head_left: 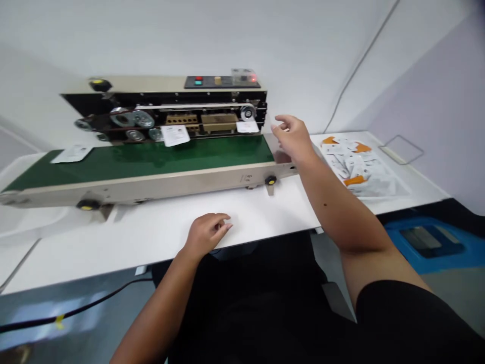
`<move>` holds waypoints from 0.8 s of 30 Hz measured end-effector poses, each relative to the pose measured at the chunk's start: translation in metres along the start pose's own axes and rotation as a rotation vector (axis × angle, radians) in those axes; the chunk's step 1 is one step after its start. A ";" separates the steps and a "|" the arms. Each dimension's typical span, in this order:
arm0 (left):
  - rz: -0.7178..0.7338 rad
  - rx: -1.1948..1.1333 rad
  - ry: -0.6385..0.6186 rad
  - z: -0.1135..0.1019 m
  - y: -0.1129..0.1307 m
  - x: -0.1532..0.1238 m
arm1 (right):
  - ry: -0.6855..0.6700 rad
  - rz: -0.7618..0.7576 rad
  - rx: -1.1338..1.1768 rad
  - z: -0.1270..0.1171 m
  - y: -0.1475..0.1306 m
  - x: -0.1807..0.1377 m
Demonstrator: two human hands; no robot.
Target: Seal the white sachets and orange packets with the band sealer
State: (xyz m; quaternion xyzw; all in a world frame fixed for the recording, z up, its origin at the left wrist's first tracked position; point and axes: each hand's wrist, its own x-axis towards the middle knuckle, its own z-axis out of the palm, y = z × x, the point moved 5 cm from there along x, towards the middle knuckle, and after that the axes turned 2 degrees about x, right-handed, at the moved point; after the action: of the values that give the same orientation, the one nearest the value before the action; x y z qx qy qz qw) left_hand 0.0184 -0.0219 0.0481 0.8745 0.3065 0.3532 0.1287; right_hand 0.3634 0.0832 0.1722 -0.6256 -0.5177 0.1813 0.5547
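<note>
Right hand (291, 139) beside band sealer (182, 119) — left hand (207, 233) apart.

From here I read a green conveyor belt (140, 156) along a beige band sealer body (151, 184), white packets (356, 164) with orange tips, a blue plastic bin (454, 258) and a white table (113, 253).

Blk short-sleeve top (409, 323), bare arms (341, 212), sm dark spot (325, 205) on R forearm.
</note>
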 end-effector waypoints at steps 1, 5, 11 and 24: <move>0.006 0.002 0.000 -0.001 0.000 0.001 | 0.044 -0.062 -0.095 -0.021 0.002 -0.005; 0.043 0.010 -0.014 -0.001 0.001 0.004 | 0.216 -0.075 -0.486 -0.131 0.028 -0.029; 0.066 0.045 -0.047 0.003 0.003 0.007 | -0.117 0.375 -0.899 -0.280 0.101 -0.059; 0.008 0.110 -0.088 0.008 0.000 0.010 | -0.441 0.338 -0.797 -0.304 0.128 -0.087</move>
State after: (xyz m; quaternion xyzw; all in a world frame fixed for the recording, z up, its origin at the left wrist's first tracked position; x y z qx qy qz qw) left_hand 0.0300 -0.0156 0.0481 0.8962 0.3158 0.2975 0.0923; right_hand 0.6297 -0.1257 0.1256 -0.8114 -0.5432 0.1845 0.1120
